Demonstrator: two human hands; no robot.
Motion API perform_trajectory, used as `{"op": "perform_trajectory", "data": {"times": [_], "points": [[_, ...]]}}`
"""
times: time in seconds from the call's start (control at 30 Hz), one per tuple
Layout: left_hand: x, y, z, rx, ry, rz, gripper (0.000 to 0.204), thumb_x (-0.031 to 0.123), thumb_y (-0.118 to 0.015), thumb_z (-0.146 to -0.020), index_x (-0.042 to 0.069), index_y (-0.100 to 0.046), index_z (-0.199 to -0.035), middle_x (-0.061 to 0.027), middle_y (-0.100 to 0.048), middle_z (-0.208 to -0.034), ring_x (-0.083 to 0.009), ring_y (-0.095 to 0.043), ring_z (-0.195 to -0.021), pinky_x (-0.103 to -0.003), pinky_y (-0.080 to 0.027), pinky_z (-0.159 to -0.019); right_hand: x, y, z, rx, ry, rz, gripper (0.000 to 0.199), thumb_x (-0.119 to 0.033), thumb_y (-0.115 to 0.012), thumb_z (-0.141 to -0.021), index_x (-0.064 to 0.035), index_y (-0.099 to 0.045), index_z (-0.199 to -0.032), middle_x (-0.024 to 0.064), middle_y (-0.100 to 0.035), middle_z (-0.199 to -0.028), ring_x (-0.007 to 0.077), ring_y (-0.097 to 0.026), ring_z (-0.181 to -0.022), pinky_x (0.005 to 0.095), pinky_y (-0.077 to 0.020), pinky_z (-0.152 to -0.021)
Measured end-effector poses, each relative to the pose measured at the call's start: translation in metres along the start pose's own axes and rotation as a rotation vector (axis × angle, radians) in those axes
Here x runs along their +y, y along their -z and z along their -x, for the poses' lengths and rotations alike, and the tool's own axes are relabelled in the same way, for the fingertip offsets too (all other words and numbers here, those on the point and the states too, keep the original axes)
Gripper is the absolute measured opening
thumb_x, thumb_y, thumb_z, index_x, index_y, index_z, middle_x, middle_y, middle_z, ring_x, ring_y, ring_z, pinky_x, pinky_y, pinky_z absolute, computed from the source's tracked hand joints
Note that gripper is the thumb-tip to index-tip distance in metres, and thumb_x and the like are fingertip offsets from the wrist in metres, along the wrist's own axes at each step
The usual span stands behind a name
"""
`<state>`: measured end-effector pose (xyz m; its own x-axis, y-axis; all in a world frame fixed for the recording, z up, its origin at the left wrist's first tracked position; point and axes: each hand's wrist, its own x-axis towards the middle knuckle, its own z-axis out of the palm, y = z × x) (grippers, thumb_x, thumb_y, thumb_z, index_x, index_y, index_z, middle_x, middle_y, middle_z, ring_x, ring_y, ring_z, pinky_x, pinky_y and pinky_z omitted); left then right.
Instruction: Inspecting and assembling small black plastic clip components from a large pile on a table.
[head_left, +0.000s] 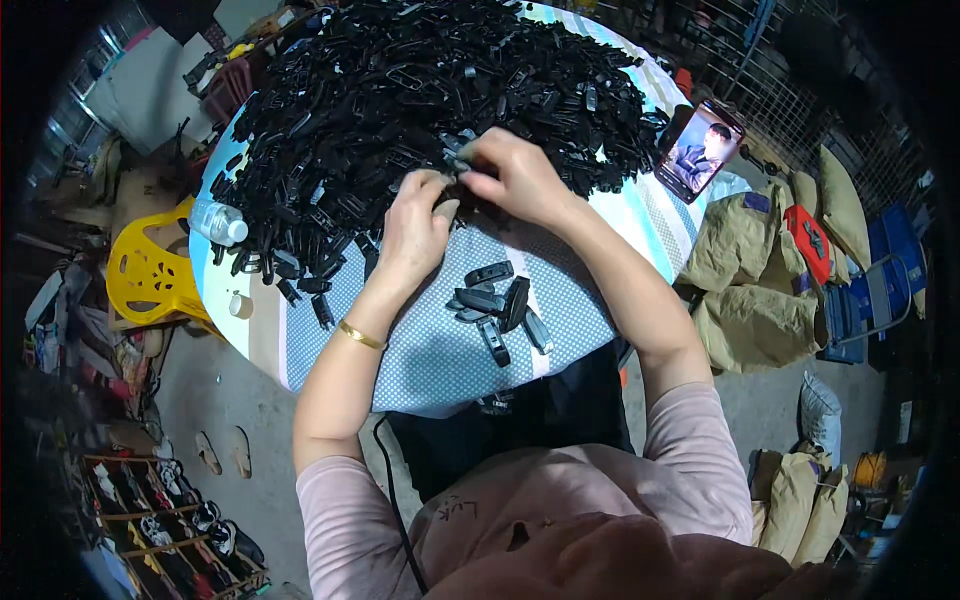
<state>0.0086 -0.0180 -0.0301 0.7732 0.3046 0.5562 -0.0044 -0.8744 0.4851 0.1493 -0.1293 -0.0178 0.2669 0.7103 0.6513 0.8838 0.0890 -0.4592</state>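
Observation:
A big heap of small, elongated black plastic pieces (400,90) covers the far part of the round table (440,370). At its near edge my two hands meet, almost fingertip to fingertip. My right hand (520,178) pinches a small dark plastic piece (457,163) between thumb and fingers. My left hand (415,222), with a gold bangle on the wrist, has its fingers curled closed beside it; what they hold is too small and hidden to make out. Nearer to me, between my forearms, lies a small separate group of black plastic pieces (490,303) on the dotted tablecloth.
A clear plastic bottle (218,222) lies at the table's left, with a small round cup-like item (241,306) nearby. A phone (702,150) with a lit screen stands at the right edge. Beyond are a yellow plastic chair (150,268) and brown sacks (760,320).

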Motion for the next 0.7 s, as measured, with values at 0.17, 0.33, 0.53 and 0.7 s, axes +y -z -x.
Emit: {"op": "perform_trajectory", "data": {"times": [0.17,0.33,0.53,0.7], "points": [[-0.009,0.008,-0.007,0.105,0.087,0.214,0.026,0.003,-0.059,-0.079,0.0,-0.06,-0.105,-0.0097,-0.057,-0.098,-0.0182,-0.057,-0.086,-0.024,-0.045,-0.072,0.0,0.007,-0.004,0.003,-0.257,-0.399,0.027,-0.011,-0.062,-0.082,0.0006,-0.056,-0.106,0.0057,-0.061,-0.088,0.0107,-0.058,-0.077,0.0237,-0.0476,-0.067],[-0.016,0.005,-0.007,0.029,0.294,0.496,0.028,0.002,-0.06,-0.079,-0.002,-0.058,-0.107,-0.0086,-0.062,-0.093,-0.0108,-0.057,-0.081,-0.023,-0.046,-0.072,-0.012,-0.003,0.0,-0.039,-0.202,-0.409,0.029,-0.007,-0.062,-0.08,-0.0001,-0.056,-0.107,0.0039,-0.061,-0.089,0.008,-0.057,-0.077,0.0211,-0.047,-0.068],[-0.01,0.012,-0.008,-0.016,0.302,0.557,0.028,0.001,-0.056,-0.079,-0.002,-0.058,-0.107,-0.0058,-0.062,-0.09,-0.0089,-0.057,-0.079,-0.023,-0.046,-0.07,-0.02,-0.005,0.0,0.02,-0.018,-0.307,0.025,-0.007,-0.062,-0.079,-0.0007,-0.059,-0.104,0.0048,-0.06,-0.094,0.0084,-0.057,-0.077,0.0209,-0.0471,-0.067],[-0.003,0.023,-0.011,-0.116,0.397,0.675,0.029,0.005,-0.054,-0.082,-0.001,-0.057,-0.111,-0.0054,-0.062,-0.087,-0.0104,-0.058,-0.072,-0.022,-0.046,-0.066,-0.016,-0.006,-0.001,0.016,0.123,-0.243,0.027,-0.009,-0.062,-0.079,-0.002,-0.06,-0.105,0.0054,-0.061,-0.093,0.0082,-0.057,-0.076,0.0212,-0.0471,-0.066]]}}
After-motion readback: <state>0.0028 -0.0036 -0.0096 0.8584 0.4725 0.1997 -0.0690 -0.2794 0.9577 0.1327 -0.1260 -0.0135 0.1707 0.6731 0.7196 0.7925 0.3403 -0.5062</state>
